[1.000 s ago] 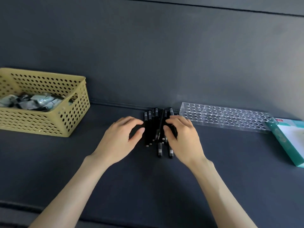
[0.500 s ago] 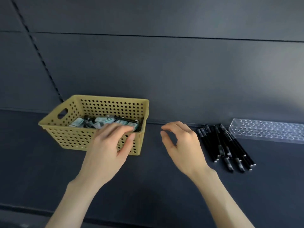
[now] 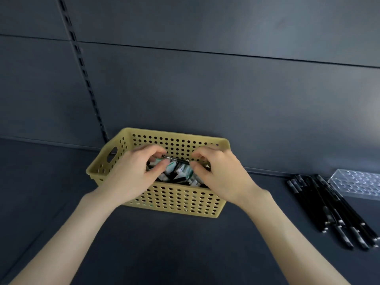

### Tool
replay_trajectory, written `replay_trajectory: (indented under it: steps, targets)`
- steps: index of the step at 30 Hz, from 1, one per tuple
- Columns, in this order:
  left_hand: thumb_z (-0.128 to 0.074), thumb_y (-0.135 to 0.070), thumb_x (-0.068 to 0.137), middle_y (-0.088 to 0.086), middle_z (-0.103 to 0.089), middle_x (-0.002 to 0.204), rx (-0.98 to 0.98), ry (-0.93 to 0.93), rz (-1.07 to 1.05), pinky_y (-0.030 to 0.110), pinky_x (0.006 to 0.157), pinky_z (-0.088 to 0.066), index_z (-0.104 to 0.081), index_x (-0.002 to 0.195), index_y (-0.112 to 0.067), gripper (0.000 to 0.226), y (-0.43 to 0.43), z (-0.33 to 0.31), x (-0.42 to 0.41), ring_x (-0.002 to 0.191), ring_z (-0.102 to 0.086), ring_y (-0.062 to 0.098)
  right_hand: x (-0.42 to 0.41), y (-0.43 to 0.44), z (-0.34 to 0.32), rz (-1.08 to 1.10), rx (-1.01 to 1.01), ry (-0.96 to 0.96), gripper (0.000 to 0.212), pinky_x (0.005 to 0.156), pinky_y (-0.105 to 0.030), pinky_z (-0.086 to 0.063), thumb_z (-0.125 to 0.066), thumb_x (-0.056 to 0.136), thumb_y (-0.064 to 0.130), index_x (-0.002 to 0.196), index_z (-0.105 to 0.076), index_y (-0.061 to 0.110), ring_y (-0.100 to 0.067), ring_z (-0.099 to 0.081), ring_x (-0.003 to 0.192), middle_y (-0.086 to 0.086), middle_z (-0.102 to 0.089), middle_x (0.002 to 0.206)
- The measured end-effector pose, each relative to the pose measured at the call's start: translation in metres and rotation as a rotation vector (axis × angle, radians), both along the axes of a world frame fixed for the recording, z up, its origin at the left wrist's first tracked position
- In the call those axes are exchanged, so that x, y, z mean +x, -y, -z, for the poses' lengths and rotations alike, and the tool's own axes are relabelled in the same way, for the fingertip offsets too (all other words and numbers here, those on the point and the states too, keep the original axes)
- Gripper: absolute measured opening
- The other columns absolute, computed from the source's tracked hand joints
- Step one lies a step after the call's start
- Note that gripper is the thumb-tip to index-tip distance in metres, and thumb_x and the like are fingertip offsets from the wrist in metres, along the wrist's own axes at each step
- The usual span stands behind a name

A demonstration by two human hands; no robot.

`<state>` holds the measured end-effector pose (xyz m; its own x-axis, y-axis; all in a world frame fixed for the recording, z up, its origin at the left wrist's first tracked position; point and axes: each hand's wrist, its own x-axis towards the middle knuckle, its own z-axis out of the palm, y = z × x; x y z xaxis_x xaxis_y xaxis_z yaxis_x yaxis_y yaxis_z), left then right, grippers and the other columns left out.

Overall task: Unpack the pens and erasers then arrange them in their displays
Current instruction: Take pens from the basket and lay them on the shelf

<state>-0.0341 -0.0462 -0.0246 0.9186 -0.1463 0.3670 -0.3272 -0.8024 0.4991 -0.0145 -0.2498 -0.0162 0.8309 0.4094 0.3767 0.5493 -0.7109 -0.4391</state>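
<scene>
- Head view showed a yellow perforated plastic basket (image 3: 164, 200) standing at the back edge of the dark grey shelf (image 3: 185, 247), close against the rear panel.
- Both the left hand (image 3: 131, 175) and the right hand (image 3: 224, 177) were over the basket's open top with their fingers curled.
- Between them they pinched a slim black pen (image 3: 177, 160) with a silver tip, the left hand at the tipped end and the right hand at the other end.
- That pen sat level just above the basket's contents, a jumble of small white-and-green wrapped packets (image 3: 182, 171), probably the erasers.
- Toward the shelf's right edge lay a loose row of black pens (image 3: 333, 210), side by side, just beside a clear acrylic display block (image 3: 357, 185) drilled with rows of holes.
- The pen looked light and stiff, with a smooth barrel that would likely slip in a loose pinch.
- A one-handed hold near mid-barrel seemed the safest way to carry it and stand it in a hole.
- The packets looked light and crinkly, so they would be easy to drag out along with the pen.
</scene>
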Motion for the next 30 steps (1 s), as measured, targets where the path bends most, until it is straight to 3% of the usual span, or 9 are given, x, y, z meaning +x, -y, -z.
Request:
replay_trajectory:
  steps: [2,6,9,13,18,22,25,27,30]
  targets:
    - [-0.055,-0.039,0.090,-0.011,-0.063,0.110,0.042,-0.128,0.010,0.019,0.082,-0.046,-0.060,0.119,-0.022,0.034,-0.007,-0.002,0.018,0.098,-0.058,0.002,0.016,-0.007,0.001,-0.039,-0.084,-0.065,0.023,0.087,-0.039,-0.048,-0.052,0.093,0.028,0.110,-0.061,0.016,-0.020,-0.057,0.100,0.000,-0.061,0.111]
    - [-0.052,-0.047,0.090,-0.007,-0.061,0.122,0.263,-0.352,0.028,0.032,0.091,-0.048,-0.057,0.123,-0.022,0.042,-0.020,0.000,0.048,0.105,-0.057,0.010,0.044,-0.019,0.005,-0.093,-0.261,-0.173,0.028,0.091,-0.041,-0.045,-0.051,0.093,0.032,0.116,-0.057,0.017,-0.022,-0.053,0.107,-0.003,-0.059,0.115]
    - [-0.050,-0.053,0.090,-0.005,-0.055,0.129,0.392,-0.485,0.067,0.033,0.093,-0.046,-0.051,0.128,-0.022,0.049,-0.028,0.000,0.068,0.109,-0.054,0.012,0.063,-0.028,0.008,-0.115,-0.368,-0.247,0.031,0.086,-0.036,-0.042,-0.052,0.093,0.033,0.118,-0.055,0.015,-0.022,-0.051,0.108,-0.004,-0.058,0.116]
    - [-0.054,-0.058,0.085,-0.008,-0.057,0.120,0.460,-0.587,0.171,0.033,0.090,-0.048,-0.055,0.121,-0.024,0.049,-0.037,-0.001,0.091,0.104,-0.056,0.010,0.086,-0.038,0.013,-0.105,-0.491,-0.319,0.028,0.080,-0.034,-0.043,-0.055,0.092,0.032,0.112,-0.057,0.012,-0.023,-0.052,0.102,-0.005,-0.057,0.108]
    - [-0.067,-0.062,0.066,-0.012,-0.063,0.100,0.314,-0.816,0.396,0.031,0.080,-0.052,-0.059,0.105,-0.027,0.054,-0.048,-0.005,0.105,0.091,-0.061,0.009,0.096,-0.045,0.024,-0.090,-0.484,-0.422,0.029,0.068,-0.026,-0.035,-0.060,0.089,0.031,0.111,-0.058,0.012,-0.016,-0.049,0.088,0.002,-0.054,0.093]
    - [-0.078,-0.037,0.073,-0.006,-0.068,0.091,0.266,-0.848,0.527,0.028,0.067,-0.051,-0.065,0.096,-0.021,0.031,-0.048,0.003,0.113,0.075,-0.062,0.006,0.095,-0.046,0.025,-0.076,-0.438,-0.516,0.023,0.056,-0.012,-0.026,-0.056,0.093,0.028,0.112,-0.057,0.015,-0.008,-0.044,0.080,0.015,-0.044,0.082]
    - [-0.077,-0.027,0.076,-0.003,-0.071,0.084,0.156,-0.854,0.556,0.032,0.069,-0.052,-0.070,0.087,-0.016,0.017,-0.050,0.002,0.116,0.072,-0.061,0.006,0.092,-0.045,0.021,-0.111,-0.372,-0.578,0.010,0.063,-0.024,-0.040,-0.046,0.097,0.025,0.103,-0.050,0.019,-0.016,-0.049,0.084,0.009,-0.048,0.086]
    - [-0.077,-0.023,0.076,-0.010,-0.071,0.079,0.062,-0.848,0.559,0.020,0.066,-0.050,-0.071,0.086,-0.018,0.013,-0.054,0.001,0.116,0.072,-0.062,0.001,0.088,-0.046,0.017,-0.148,-0.290,-0.674,0.009,0.071,-0.036,-0.046,-0.041,0.099,0.025,0.103,-0.048,0.020,-0.018,-0.054,0.085,0.005,-0.054,0.090]
    - [-0.080,-0.021,0.072,-0.010,-0.071,0.085,-0.045,-0.802,0.509,0.016,0.073,-0.049,-0.066,0.088,-0.021,0.021,-0.059,0.004,0.115,0.080,-0.064,0.005,0.084,-0.046,0.012,-0.181,-0.192,-0.787,0.012,0.071,-0.035,-0.046,-0.038,0.100,0.027,0.106,-0.047,0.021,-0.009,-0.054,0.079,0.011,-0.057,0.086]
